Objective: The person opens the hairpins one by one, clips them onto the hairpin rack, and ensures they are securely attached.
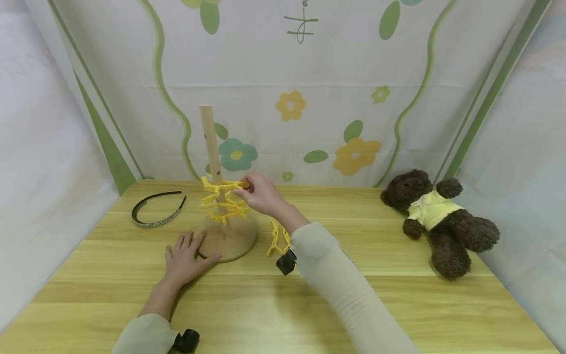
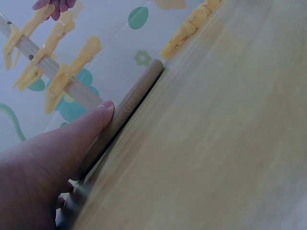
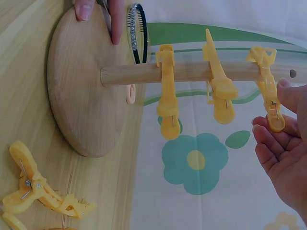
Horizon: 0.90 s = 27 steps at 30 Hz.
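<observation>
A wooden pole [image 1: 210, 142] stands upright on a round wooden base [image 1: 239, 241]. Three yellow plastic clothes clips are clamped on the pole one above another, seen side by side in the right wrist view. My right hand [image 1: 264, 195] pinches the handle end of the topmost clothes clip [image 3: 268, 91] between thumb and fingers. Below it sit the middle clip [image 3: 220, 86] and the lowest clip [image 3: 168, 96]. My left hand [image 1: 183, 260] rests at the base's near left edge, fingers spread and thumb on the rim.
More yellow clips [image 3: 36, 187] lie on the table right of the base, partly hidden by the right arm. A black headband with a glittery band [image 1: 155, 223] lies at the left. A brown teddy bear [image 1: 464, 226] in a yellow shirt lies at the right. Behind hangs a flowered cloth [image 1: 274, 64].
</observation>
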Each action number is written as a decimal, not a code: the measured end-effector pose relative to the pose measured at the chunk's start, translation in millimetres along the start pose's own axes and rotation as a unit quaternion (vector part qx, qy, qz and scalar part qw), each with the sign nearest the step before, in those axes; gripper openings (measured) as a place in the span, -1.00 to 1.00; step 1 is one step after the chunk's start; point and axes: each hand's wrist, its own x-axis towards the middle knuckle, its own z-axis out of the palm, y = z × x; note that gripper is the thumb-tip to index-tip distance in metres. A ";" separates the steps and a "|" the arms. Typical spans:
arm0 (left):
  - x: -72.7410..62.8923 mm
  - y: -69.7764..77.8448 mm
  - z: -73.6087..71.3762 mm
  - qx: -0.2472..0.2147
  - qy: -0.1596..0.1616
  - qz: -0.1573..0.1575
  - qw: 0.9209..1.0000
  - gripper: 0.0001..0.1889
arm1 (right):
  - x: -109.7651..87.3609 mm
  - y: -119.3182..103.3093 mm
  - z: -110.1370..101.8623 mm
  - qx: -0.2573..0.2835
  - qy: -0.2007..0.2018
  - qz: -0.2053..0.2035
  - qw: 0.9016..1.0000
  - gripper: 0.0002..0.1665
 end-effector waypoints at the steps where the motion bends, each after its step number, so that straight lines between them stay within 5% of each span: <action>1: 0.2 0.5 -0.4 0.001 0.000 0.000 1.000 -0.12 | -0.2 -0.2 -0.1 0.002 0.001 0.000 1.000 -0.67; 11: 0.5 3.0 -2.6 0.004 -0.001 -0.003 1.000 -0.12 | 0.3 -0.4 0.5 0.009 0.001 0.011 1.000 -0.63; 16: -0.3 4.0 -3.4 0.001 -0.002 0.000 1.000 -0.12 | -2.5 -0.9 -3.2 0.026 -0.005 0.030 0.999 -0.44; 27: -0.5 3.6 -3.1 0.006 -0.002 -0.002 1.000 -0.10 | -28.4 4.3 -34.5 0.078 0.030 0.024 0.996 -0.39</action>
